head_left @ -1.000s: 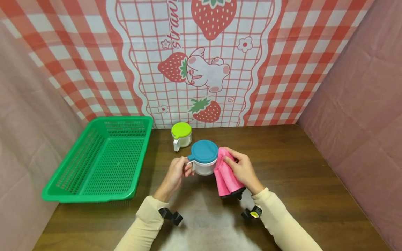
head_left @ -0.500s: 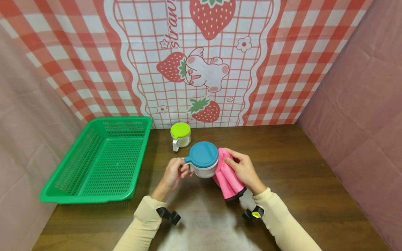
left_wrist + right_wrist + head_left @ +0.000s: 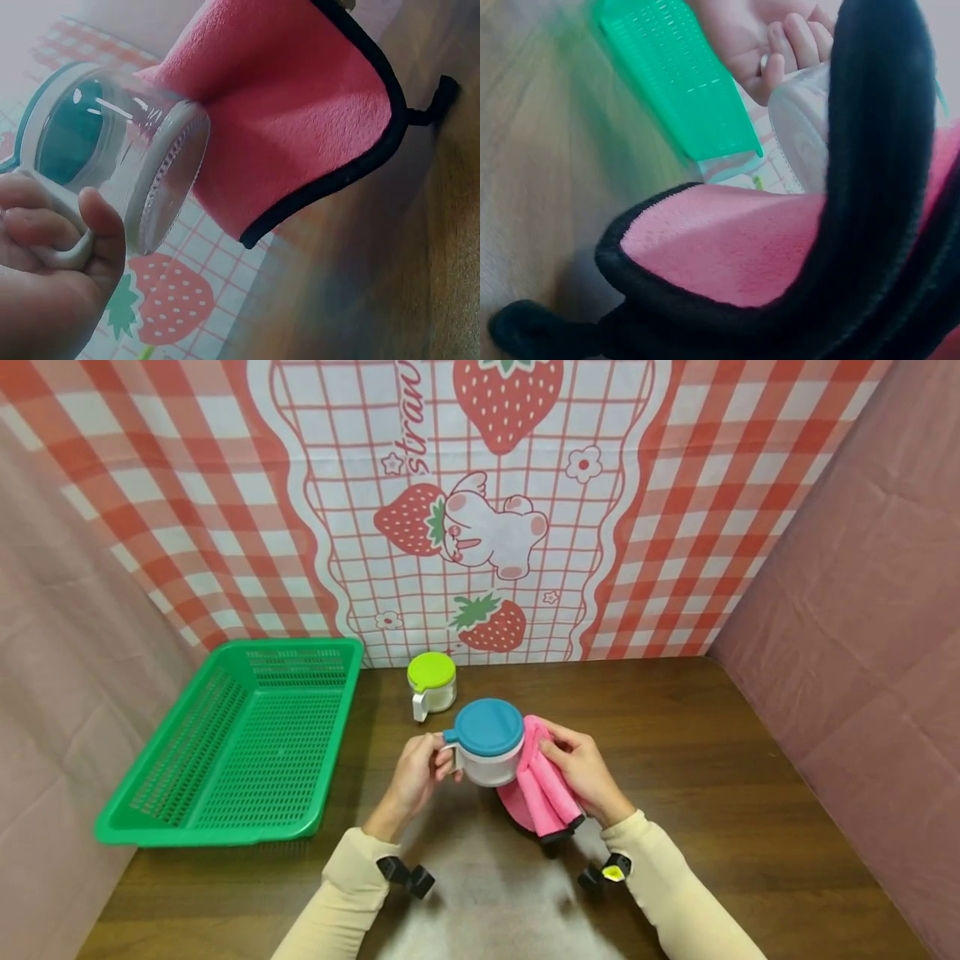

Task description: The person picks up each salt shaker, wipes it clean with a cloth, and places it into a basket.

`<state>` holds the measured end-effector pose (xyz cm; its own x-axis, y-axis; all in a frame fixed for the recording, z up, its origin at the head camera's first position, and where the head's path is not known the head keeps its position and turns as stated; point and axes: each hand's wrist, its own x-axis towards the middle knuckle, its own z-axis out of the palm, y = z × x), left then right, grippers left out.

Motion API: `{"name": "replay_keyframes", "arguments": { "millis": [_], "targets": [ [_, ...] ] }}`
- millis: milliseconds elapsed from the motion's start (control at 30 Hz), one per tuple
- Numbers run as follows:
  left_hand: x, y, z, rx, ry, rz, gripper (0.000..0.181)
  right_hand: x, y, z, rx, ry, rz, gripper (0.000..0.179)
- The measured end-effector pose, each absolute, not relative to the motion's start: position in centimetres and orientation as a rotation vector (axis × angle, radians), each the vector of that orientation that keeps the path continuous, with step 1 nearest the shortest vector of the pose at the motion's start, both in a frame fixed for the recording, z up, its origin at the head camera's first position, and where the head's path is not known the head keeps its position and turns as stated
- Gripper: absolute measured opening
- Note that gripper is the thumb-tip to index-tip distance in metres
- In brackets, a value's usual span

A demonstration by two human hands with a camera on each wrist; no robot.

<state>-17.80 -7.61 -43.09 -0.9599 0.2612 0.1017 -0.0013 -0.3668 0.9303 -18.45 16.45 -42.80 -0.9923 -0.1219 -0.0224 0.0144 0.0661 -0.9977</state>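
A clear jar with a blue lid (image 3: 490,727) is held up over the wooden table. My left hand (image 3: 417,772) grips its white handle; in the left wrist view the fingers (image 3: 45,225) curl through the handle, and the jar's ribbed base (image 3: 169,180) faces the camera. My right hand (image 3: 587,768) pinches a pink cloth (image 3: 546,785) with black edging against the jar's right side. The cloth hangs below in folds, and a black loop (image 3: 444,97) sticks out from its edge. In the right wrist view the cloth hides my right hand.
A smaller jar with a lime-green lid (image 3: 432,672) stands behind the held jar, near the back wall. To the left sits a green perforated basket (image 3: 330,760). A strawberry-print cloth (image 3: 637,568) hangs at the back, with pink curtains (image 3: 817,635) on both sides.
The blue-lidded jar has come slightly lower and tipped toward the camera, then partly back. The pink cloth's folds have shifted, and more of it now shows beneath the jar.
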Motion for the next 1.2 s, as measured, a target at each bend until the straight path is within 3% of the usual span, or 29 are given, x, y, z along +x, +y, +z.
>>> {"name": "replay_keyframes", "arguments": {
  "millis": [467,1200],
  "targets": [
    [-18.0,-6.2,-43.1,0.219,1.710,2.612,0.029,-18.4,15.6,-43.7,0.028,1.998,-2.306,0.044],
    [-18.0,-6.4,-43.2,0.151,1.718,2.495,0.026,-18.5,15.9,-43.5,0.056,2.029,-2.238,0.045]
  ]
}}
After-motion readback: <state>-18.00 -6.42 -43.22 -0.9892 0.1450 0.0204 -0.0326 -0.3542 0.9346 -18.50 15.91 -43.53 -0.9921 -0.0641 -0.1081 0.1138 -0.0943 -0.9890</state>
